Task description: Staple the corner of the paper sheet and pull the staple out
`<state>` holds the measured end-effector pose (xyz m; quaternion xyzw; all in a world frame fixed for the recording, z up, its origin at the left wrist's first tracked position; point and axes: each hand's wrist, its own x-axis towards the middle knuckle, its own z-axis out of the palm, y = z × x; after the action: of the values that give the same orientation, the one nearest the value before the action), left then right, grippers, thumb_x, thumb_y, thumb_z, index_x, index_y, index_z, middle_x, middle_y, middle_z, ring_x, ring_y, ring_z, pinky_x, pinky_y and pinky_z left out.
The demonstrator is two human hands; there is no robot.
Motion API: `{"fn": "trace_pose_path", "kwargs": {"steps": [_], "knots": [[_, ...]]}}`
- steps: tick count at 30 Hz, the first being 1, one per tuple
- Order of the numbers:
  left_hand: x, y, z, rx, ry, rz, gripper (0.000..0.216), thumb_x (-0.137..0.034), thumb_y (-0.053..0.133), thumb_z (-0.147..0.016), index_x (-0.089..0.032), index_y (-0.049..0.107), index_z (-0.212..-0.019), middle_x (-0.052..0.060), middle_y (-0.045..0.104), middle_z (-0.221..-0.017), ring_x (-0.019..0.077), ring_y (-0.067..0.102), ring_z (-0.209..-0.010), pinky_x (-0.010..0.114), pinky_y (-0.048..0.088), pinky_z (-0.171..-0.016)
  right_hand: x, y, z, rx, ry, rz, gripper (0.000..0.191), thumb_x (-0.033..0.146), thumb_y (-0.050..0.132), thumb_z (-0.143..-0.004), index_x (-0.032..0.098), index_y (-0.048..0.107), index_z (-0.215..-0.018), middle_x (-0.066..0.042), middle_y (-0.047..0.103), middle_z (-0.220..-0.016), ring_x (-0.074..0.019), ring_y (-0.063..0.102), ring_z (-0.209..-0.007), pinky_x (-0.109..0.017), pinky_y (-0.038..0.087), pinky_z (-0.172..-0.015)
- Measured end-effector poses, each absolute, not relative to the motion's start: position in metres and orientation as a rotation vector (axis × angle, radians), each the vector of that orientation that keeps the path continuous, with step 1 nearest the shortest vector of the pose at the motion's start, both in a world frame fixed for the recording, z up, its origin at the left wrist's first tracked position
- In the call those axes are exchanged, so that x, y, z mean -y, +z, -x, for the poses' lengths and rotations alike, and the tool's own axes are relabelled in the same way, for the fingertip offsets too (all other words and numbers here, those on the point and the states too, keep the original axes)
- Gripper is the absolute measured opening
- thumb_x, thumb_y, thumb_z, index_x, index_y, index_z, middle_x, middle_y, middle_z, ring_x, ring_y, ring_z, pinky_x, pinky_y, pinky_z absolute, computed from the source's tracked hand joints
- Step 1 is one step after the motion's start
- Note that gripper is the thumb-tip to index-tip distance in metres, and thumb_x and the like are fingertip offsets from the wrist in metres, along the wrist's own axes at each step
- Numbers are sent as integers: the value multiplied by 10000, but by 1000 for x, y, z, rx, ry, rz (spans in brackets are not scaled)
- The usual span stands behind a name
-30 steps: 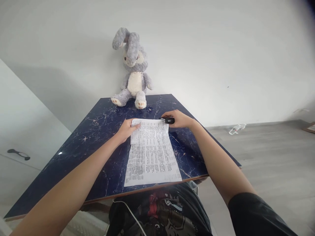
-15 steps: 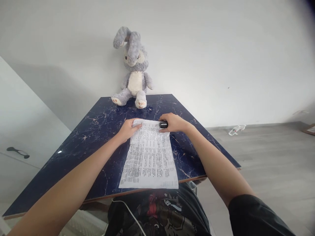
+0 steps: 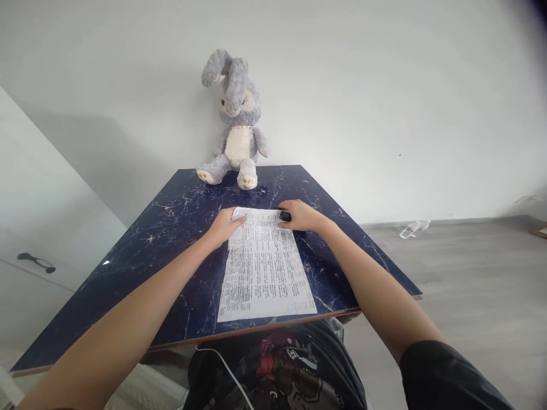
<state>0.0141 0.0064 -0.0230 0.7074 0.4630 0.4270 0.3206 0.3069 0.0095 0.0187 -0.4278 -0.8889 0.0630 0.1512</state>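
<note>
Printed paper (image 3: 267,267) lies on the dark blue table, covered in dense lines of text. My left hand (image 3: 224,226) pinches its far left corner, thumb on top and the other fingers underneath. At the far right corner, my right hand (image 3: 301,216) is closed around a small black stapler (image 3: 285,216). Only the stapler's front end shows past the fingers, over the paper's edge; the rest is hidden in the palm. Whether the paper is one sheet or several I cannot tell.
A grey plush rabbit (image 3: 239,119) sits at the table's (image 3: 171,222) far edge against the wall. On the left stands a white cabinet with a dark handle (image 3: 36,263). A clear plastic bottle (image 3: 414,229) lies on the floor at right. A white cable (image 3: 226,367) hangs over my lap.
The paper's near edge has moved back from beyond the table's front edge onto the tabletop. The stapler's visible end has tilted slightly in my right hand. My left hand keeps its pinch.
</note>
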Motion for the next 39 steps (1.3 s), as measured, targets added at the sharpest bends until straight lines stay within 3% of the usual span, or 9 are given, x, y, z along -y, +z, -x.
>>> {"fn": "trace_pose_path", "kwargs": {"steps": [4,7,10,15,22,32,36,39], "knots": [[-8,-25,-11,-1387,1074,-2084,140,-208,736,-772,-210,771,-908,70,758,-897,286,676,-845,372,477,-866,-17,20,-322,2231,157,1533,299,230,707,-766,163,709,-1057,-109,748,-978,-281,679,-910,-312,463,-745],[-6,-26,-9,-1450,1044,-2158,307,-187,796,-721,-233,750,-1021,79,742,-954,306,668,-897,378,462,-901,-15,23,-318,2029,235,1719,250,229,703,-762,161,714,-1002,-100,743,-931,-274,674,-880,-301,457,-703],[-4,-27,-8,-1491,983,-2161,440,-209,836,-699,-251,721,-1122,68,699,-922,307,652,-882,375,458,-890,-5,27,-301,2020,536,1691,250,243,696,-781,178,715,-1022,-67,748,-953,-240,677,-852,-280,467,-683],[0,-23,-11,-1588,764,-2328,129,-289,769,-799,-226,764,-912,89,625,-911,304,651,-880,357,460,-845,18,27,-262,2083,839,1533,368,222,711,-768,223,691,-1135,-47,743,-1088,-224,683,-900,-258,493,-685],[7,-15,-14,-1751,524,-2365,164,-292,628,-908,-234,762,-983,62,739,-875,262,685,-821,323,471,-769,42,29,-235,2129,946,1543,327,272,710,-784,202,690,-1103,-52,723,-998,-203,652,-780,-258,433,-583],[0,-23,-11,-1811,681,-2400,212,-229,604,-880,-214,815,-897,109,693,-926,265,669,-862,377,508,-889,46,32,-229,2031,1008,1574,150,130,658,-734,161,666,-880,-32,669,-812,-177,604,-711,-256,389,-557],[-2,-24,-8,-1820,739,-2426,219,-178,575,-881,-199,792,-865,108,680,-898,269,654,-909,392,498,-958,44,30,-230,2032,1058,1572,180,146,662,-730,163,673,-910,-40,669,-814,-192,603,-705,-274,384,-546],[-5,-25,-2,-1943,768,-2398,241,-155,551,-893,-197,787,-921,124,663,-933,291,638,-981,410,498,-968,41,26,-233,2046,1060,1571,292,154,688,-719,175,692,-1010,-56,697,-927,-215,627,-790,-276,412,-584]]}}
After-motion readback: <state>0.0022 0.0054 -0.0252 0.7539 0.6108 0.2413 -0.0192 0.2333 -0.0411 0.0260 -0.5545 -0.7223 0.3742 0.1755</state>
